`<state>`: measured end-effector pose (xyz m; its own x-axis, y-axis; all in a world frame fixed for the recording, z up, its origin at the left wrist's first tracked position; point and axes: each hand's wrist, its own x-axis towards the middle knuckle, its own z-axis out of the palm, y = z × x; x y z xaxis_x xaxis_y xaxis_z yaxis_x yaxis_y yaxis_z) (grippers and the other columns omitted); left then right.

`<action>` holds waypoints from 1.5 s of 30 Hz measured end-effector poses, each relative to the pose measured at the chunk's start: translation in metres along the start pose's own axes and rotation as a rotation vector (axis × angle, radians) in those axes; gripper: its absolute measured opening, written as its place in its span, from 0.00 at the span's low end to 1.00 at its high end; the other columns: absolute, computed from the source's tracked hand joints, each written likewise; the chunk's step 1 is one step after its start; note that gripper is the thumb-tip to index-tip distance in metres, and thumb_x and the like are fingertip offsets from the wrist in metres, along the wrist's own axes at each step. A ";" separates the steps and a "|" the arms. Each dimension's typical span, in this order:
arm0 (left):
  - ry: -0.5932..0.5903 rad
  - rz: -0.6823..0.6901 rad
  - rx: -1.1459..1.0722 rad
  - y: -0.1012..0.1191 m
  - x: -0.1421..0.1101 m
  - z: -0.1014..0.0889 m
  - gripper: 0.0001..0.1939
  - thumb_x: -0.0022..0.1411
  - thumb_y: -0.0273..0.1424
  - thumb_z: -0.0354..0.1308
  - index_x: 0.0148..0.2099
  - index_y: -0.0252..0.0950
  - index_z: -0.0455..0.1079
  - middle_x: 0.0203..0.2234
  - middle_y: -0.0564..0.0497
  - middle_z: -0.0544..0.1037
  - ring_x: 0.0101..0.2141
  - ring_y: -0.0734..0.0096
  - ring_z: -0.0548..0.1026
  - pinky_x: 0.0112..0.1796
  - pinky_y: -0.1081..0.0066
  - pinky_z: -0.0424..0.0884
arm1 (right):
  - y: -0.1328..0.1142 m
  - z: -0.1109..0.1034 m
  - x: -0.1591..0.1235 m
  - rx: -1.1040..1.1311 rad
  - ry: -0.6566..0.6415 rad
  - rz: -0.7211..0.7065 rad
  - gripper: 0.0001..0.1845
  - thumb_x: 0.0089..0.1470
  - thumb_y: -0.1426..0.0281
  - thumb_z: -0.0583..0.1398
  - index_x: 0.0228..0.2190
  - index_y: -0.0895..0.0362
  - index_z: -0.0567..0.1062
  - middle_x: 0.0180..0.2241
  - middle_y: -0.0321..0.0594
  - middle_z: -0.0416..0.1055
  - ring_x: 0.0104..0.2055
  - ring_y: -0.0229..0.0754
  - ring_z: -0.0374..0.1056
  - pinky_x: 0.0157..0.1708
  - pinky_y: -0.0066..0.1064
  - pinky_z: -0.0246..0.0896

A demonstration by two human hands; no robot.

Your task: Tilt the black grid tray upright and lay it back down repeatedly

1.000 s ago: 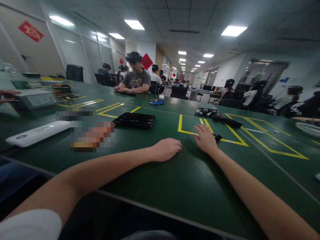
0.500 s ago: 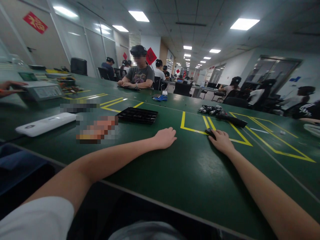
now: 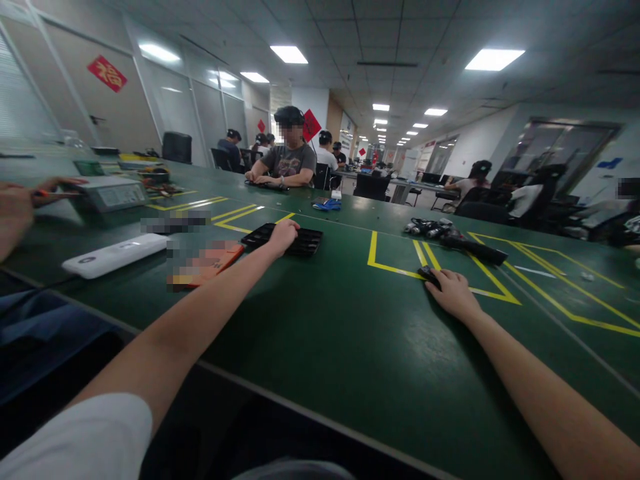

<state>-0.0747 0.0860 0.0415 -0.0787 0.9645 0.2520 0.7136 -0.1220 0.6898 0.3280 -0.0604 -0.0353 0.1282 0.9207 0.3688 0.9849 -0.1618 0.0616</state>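
Note:
My left hand (image 3: 285, 235) is over a flat black tray (image 3: 307, 243) with several compartments. Its fingers are curled downward and closed, and the fingertips are partly hidden; whether they pinch a piece inside the tray I cannot make out. My right hand (image 3: 456, 293) rests on the green table (image 3: 350, 340), closed round a small dark oblong object (image 3: 430, 276). One end of that object sticks out past the fingers, close to the yellow tape line (image 3: 395, 268).
Left of the tray lie an orange packet (image 3: 227, 259) and a white power strip (image 3: 120, 255). Beyond my right hand lie a black tool (image 3: 475, 249) and a cluster of metal-and-black parts (image 3: 425, 227). A co-worker's hand (image 3: 55, 183) is near a grey metal box (image 3: 113, 193); another person (image 3: 287, 157) sits opposite.
My left hand has moved left and forward from the bare tabletop onto the black tray. My right hand keeps its hold on the dark object. The view has shifted slightly.

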 end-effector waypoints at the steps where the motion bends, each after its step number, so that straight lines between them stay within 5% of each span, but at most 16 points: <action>1: 0.010 -0.030 0.104 -0.006 0.007 -0.006 0.18 0.57 0.25 0.43 0.45 0.30 0.71 0.41 0.41 0.77 0.39 0.63 0.75 0.38 0.69 0.68 | -0.001 -0.001 0.000 0.003 -0.002 -0.001 0.28 0.58 0.60 0.48 0.53 0.63 0.68 0.51 0.57 0.67 0.53 0.59 0.60 0.51 0.47 0.55; 5: -0.050 -0.088 0.408 -0.020 0.016 -0.018 0.24 0.57 0.41 0.48 0.45 0.26 0.72 0.44 0.31 0.75 0.45 0.47 0.73 0.42 0.60 0.67 | -0.002 -0.002 -0.001 0.016 0.009 0.012 0.26 0.57 0.61 0.49 0.52 0.62 0.68 0.50 0.56 0.68 0.52 0.59 0.61 0.51 0.47 0.55; 8: -0.121 -0.077 0.594 -0.021 0.013 -0.015 0.32 0.52 0.47 0.53 0.49 0.25 0.70 0.45 0.30 0.74 0.47 0.45 0.72 0.43 0.58 0.68 | 0.000 0.002 0.000 0.037 0.022 0.007 0.26 0.57 0.60 0.50 0.52 0.61 0.68 0.50 0.56 0.68 0.52 0.58 0.61 0.51 0.48 0.55; 18: -0.190 -0.002 0.712 -0.022 0.009 -0.019 0.27 0.58 0.43 0.49 0.48 0.25 0.71 0.48 0.31 0.72 0.49 0.48 0.71 0.43 0.62 0.68 | -0.001 0.009 0.007 0.282 0.075 0.080 0.22 0.50 0.65 0.57 0.47 0.61 0.71 0.45 0.52 0.72 0.49 0.55 0.65 0.49 0.45 0.57; 22: -0.149 0.075 0.574 -0.015 -0.006 -0.008 0.27 0.60 0.45 0.47 0.47 0.25 0.68 0.43 0.32 0.75 0.44 0.50 0.73 0.40 0.63 0.68 | -0.031 -0.001 0.006 0.568 0.090 0.045 0.20 0.48 0.66 0.59 0.44 0.57 0.74 0.42 0.47 0.73 0.47 0.52 0.67 0.48 0.45 0.59; 26: -0.107 0.302 0.292 0.008 -0.033 0.020 0.21 0.63 0.43 0.45 0.45 0.30 0.65 0.37 0.39 0.75 0.38 0.59 0.74 0.36 0.67 0.66 | -0.076 -0.017 -0.005 0.928 0.067 0.050 0.22 0.47 0.64 0.60 0.45 0.54 0.73 0.44 0.43 0.72 0.46 0.48 0.67 0.48 0.43 0.60; 33: -0.286 0.669 -0.060 0.032 -0.090 0.052 0.15 0.61 0.40 0.50 0.45 0.35 0.60 0.24 0.54 0.65 0.28 0.69 0.66 0.31 0.69 0.63 | -0.125 -0.030 -0.023 1.363 0.004 -0.099 0.21 0.46 0.65 0.61 0.45 0.54 0.73 0.48 0.41 0.72 0.51 0.48 0.65 0.53 0.43 0.58; 40: -0.403 0.671 -0.185 0.032 -0.110 0.059 0.14 0.61 0.39 0.49 0.44 0.36 0.58 0.24 0.56 0.63 0.26 0.71 0.63 0.29 0.70 0.60 | -0.125 -0.021 -0.024 1.295 0.008 -0.252 0.17 0.45 0.67 0.62 0.40 0.55 0.75 0.47 0.43 0.73 0.51 0.53 0.65 0.52 0.49 0.59; 45: -0.481 0.648 -0.174 0.036 -0.116 0.053 0.19 0.57 0.41 0.54 0.46 0.35 0.61 0.25 0.56 0.63 0.27 0.72 0.63 0.30 0.70 0.59 | -0.124 -0.031 -0.029 1.129 0.056 -0.359 0.24 0.52 0.59 0.58 0.50 0.50 0.70 0.56 0.40 0.65 0.59 0.53 0.58 0.59 0.52 0.49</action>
<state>-0.0032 -0.0182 0.0009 0.6467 0.6802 0.3450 0.3939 -0.6852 0.6127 0.1988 -0.0780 -0.0245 -0.1535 0.8281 0.5392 0.5122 0.5333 -0.6732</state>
